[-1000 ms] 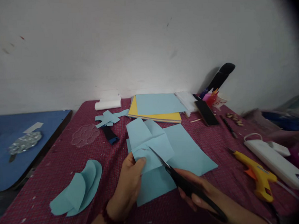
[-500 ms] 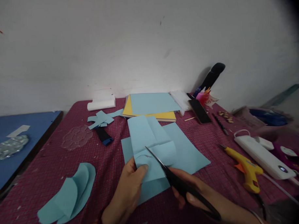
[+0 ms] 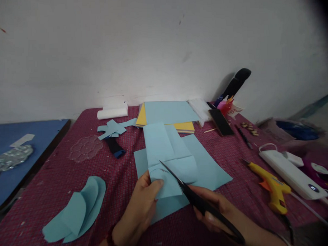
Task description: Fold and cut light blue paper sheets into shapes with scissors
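My left hand (image 3: 145,197) pinches the near edge of a creased light-blue paper sheet (image 3: 158,143), thumb on top. A curved pencil line shows on the paper close to that thumb. In my right hand (image 3: 218,209) is a pair of black-handled scissors (image 3: 196,199), its blades lying across the paper with the tip near a fold. A partly cut flap curls up to the right of the blades. Beneath lies another light-blue sheet (image 3: 208,168) on the table. Cut, rounded blue paper pieces (image 3: 78,212) overlap at the left front.
A yellow glue gun (image 3: 272,185) and a white power strip (image 3: 292,172) lie at right, with a cable. Farther back are a phone (image 3: 221,122), a marker (image 3: 243,136), stacked coloured paper (image 3: 169,112), blue paper scraps (image 3: 112,129), a clear flower-shaped tray (image 3: 85,148) and a white roll (image 3: 112,113).
The view has shifted slightly. The held paper has moved a little to the right and tilted up somewhat. Both hands keep their grips, and the scissors stay at nearly the same spot.
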`<move>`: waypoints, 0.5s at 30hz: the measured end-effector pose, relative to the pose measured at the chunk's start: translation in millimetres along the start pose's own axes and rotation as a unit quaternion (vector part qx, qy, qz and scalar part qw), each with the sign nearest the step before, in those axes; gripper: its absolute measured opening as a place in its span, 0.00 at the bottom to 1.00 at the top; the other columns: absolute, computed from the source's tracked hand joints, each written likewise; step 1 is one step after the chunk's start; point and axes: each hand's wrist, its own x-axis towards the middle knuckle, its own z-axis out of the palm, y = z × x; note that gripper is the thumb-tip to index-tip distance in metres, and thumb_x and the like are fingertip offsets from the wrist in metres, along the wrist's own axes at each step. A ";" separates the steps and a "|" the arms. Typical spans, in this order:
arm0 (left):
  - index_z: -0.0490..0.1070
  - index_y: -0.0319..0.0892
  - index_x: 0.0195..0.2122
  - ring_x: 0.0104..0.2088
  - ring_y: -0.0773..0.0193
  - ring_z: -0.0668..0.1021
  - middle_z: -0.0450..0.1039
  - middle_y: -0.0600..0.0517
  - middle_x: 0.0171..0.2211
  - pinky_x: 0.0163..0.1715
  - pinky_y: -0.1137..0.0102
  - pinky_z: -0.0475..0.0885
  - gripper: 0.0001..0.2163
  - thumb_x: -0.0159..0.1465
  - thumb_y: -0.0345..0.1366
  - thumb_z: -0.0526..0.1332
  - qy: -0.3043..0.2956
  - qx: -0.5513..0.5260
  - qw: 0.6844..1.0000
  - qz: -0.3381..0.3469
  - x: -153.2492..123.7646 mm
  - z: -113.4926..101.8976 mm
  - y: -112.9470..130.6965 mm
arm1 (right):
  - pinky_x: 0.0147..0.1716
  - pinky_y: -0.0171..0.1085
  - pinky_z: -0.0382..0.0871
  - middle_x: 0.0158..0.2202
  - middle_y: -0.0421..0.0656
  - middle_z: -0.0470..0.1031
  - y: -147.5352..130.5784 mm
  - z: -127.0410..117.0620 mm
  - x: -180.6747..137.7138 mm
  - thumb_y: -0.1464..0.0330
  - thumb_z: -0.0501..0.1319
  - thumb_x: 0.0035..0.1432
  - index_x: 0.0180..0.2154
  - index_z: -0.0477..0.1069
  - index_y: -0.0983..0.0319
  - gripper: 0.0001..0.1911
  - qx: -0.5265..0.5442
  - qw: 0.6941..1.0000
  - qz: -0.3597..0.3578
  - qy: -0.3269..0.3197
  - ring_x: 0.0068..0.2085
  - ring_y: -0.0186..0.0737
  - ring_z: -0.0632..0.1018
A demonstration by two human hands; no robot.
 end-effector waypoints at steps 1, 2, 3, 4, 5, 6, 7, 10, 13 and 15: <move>0.74 0.40 0.31 0.19 0.70 0.68 0.71 0.55 0.21 0.21 0.75 0.63 0.08 0.48 0.29 0.63 -0.004 -0.001 1.000 -0.001 -0.1 0.2 0.6 | 0.17 0.28 0.46 0.26 0.35 0.57 0.8 -0.4 -0.3 0.53 0.65 0.54 0.58 0.64 0.54 0.32 -0.001 1.000 0.000 -0.001 0.22 0.26 0.55; 0.74 0.40 0.30 0.18 0.70 0.68 0.70 0.56 0.20 0.21 0.75 0.63 0.07 0.48 0.29 0.63 -0.007 -0.003 1.000 -0.003 -0.1 0.4 1.4 | 0.17 0.28 0.46 0.26 0.35 0.57 1.2 -0.9 -0.6 0.53 0.65 0.53 0.58 0.64 0.55 0.32 -0.003 1.000 0.001 0.002 0.22 0.26 0.54; 0.74 0.40 0.29 0.18 0.70 0.67 0.69 0.56 0.19 0.20 0.75 0.63 0.07 0.48 0.29 0.63 -0.011 -0.007 1.000 -0.005 0.0 0.5 2.2 | 0.16 0.28 0.46 0.26 0.36 0.57 1.1 -1.3 -0.6 0.52 0.64 0.53 0.58 0.64 0.55 0.32 -0.008 1.000 0.004 0.005 0.22 0.26 0.54; 0.74 0.40 0.29 0.18 0.70 0.68 0.69 0.56 0.19 0.20 0.75 0.63 0.07 0.47 0.29 0.63 -0.012 -0.010 1.000 -0.006 0.0 0.5 3.2 | 0.16 0.28 0.46 0.26 0.36 0.57 0.6 -1.8 -0.6 0.52 0.64 0.54 0.58 0.64 0.55 0.32 -0.013 1.000 0.008 0.007 0.21 0.26 0.54; 0.74 0.40 0.29 0.18 0.70 0.68 0.70 0.55 0.20 0.21 0.75 0.63 0.07 0.47 0.29 0.64 -0.014 -0.012 1.000 -0.009 0.1 0.4 4.1 | 0.16 0.27 0.45 0.25 0.36 0.58 -0.5 -2.2 -0.4 0.52 0.64 0.54 0.58 0.65 0.55 0.32 -0.019 1.000 0.010 0.008 0.22 0.26 0.54; 0.74 0.40 0.28 0.19 0.70 0.68 0.70 0.55 0.20 0.21 0.75 0.63 0.06 0.47 0.29 0.64 -0.015 -0.011 1.000 -0.011 0.3 0.1 5.0 | 0.16 0.27 0.46 0.26 0.36 0.58 -2.1 -2.8 -0.2 0.52 0.64 0.54 0.58 0.65 0.56 0.32 -0.026 1.000 0.013 0.009 0.22 0.26 0.55; 0.74 0.40 0.28 0.19 0.71 0.68 0.70 0.55 0.20 0.21 0.75 0.63 0.06 0.46 0.29 0.64 -0.017 -0.008 1.000 -0.013 0.4 -0.1 5.8 | 0.16 0.27 0.46 0.26 0.37 0.59 -3.9 -3.3 -0.1 0.52 0.64 0.54 0.58 0.65 0.56 0.32 -0.032 0.999 0.016 0.010 0.22 0.26 0.55; 0.73 0.39 0.26 0.19 0.72 0.67 0.70 0.55 0.20 0.21 0.76 0.63 0.06 0.45 0.28 0.64 -0.023 0.003 1.000 -0.017 0.6 -0.2 8.1 | 0.16 0.26 0.46 0.27 0.37 0.60 -9.1 -4.6 -0.2 0.53 0.64 0.55 0.57 0.66 0.56 0.31 -0.041 0.999 0.024 0.003 0.22 0.26 0.56; 0.73 0.39 0.26 0.19 0.72 0.67 0.70 0.55 0.21 0.22 0.75 0.63 0.07 0.44 0.28 0.63 -0.026 0.004 0.999 -0.022 0.7 0.7 10.1 | 0.17 0.26 0.50 0.27 0.37 0.61 -11.6 -5.6 -1.8 0.53 0.64 0.54 0.57 0.67 0.54 0.30 -0.041 0.999 0.022 0.000 0.22 0.26 0.56; 0.74 0.39 0.26 0.19 0.72 0.67 0.69 0.55 0.20 0.21 0.76 0.63 0.07 0.44 0.28 0.63 -0.026 0.008 0.999 -0.025 0.9 0.7 11.2 | 0.20 0.27 0.58 0.27 0.37 0.64 -11.4 -7.0 -3.5 0.53 0.64 0.54 0.57 0.68 0.54 0.29 -0.055 0.998 0.017 0.007 0.23 0.28 0.60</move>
